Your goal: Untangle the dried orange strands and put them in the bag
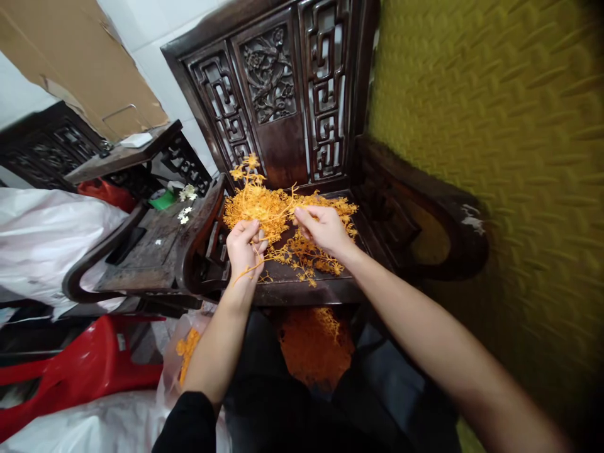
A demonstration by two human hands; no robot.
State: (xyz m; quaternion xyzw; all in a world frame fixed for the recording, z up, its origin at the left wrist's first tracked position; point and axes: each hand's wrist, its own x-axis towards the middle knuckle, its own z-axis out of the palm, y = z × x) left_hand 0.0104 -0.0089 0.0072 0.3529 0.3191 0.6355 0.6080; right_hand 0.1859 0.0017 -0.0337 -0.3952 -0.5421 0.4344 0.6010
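Note:
A heap of orange artificial flower sprigs (259,204) lies on the dark wooden chair seat (302,290). My left hand (245,245) is closed on an orange sprig whose thin stem hangs back over the wrist. The flowered tip (245,170) of an orange sprig rises above that hand. To the right, my right hand (325,229) pinches a thin orange stem, thumb against fingers. More loose sprigs (314,251) spread over the seat below and behind the right hand. Whether both hands hold the same sprig I cannot tell.
A carved chair back (283,141) stands behind the heap, with a curved armrest (453,251) at right. Left are a small wooden table (146,258) with green tape (162,199), a red plastic stool (89,365) and white bags (47,239). Orange material (314,346) lies below the seat.

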